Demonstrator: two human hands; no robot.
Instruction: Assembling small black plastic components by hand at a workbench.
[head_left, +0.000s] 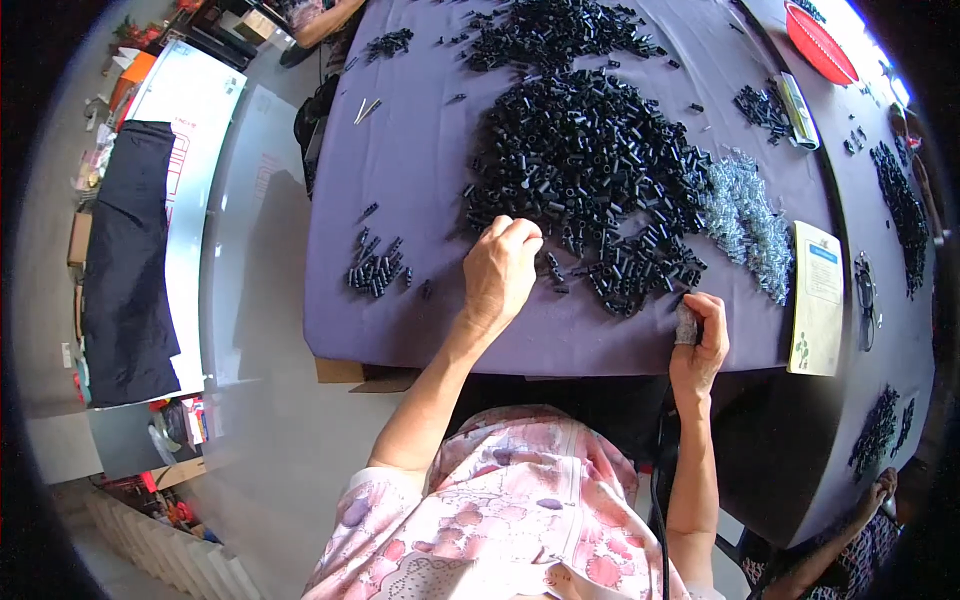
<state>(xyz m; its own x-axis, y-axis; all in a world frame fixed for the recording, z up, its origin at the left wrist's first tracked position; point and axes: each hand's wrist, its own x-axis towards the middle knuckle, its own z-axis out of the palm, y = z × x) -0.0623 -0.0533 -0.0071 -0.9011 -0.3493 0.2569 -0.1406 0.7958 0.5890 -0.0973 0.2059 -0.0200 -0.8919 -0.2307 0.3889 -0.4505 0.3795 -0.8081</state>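
Observation:
A big heap of small black tube-shaped pieces (590,160) covers the middle of the purple cloth. My left hand (500,270) is at the heap's near left edge with its fingers curled together; whatever is in them is hidden. Close to the table's front edge, my right hand (703,338) is closed in a pinch, with a grey wrapping around one digit. Something dark shows at its fingertips, too small to name. A smaller group of black pieces (375,268) lies left of my left hand. Clear, shiny small pieces (748,215) are piled right of the heap.
A yellowish booklet (816,300) lies at the table's right edge. Farther off are a red basket (820,42) and more black pieces (765,110). Another person's hand (880,490) is at the lower right. Black cloth (130,260) drapes over a white box at left.

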